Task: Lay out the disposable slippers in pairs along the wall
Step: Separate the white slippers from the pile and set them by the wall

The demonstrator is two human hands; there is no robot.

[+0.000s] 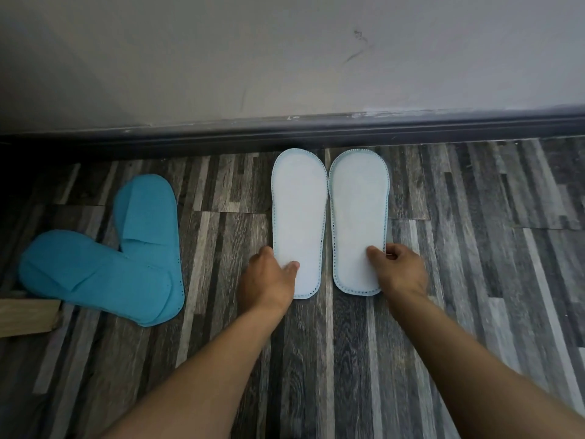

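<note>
Two flat slippers lie sole-up, side by side on the floor, toes at the skirting board: the left white slipper (299,217) and the right white slipper (359,213), both with blue stitched edges. My left hand (269,277) pinches the heel edge of the left one, thumb on its sole. My right hand (397,269) grips the heel edge of the right one the same way. To the left, blue slippers (104,274) lie in a loose overlapping heap, with another blue slipper (148,217) angled towards the wall.
A dark skirting board (316,131) runs along the grey wall (285,58). The floor is grey striped wood-look planks (474,248). A brown paper piece (28,315) pokes in at the left edge under the blue heap.
</note>
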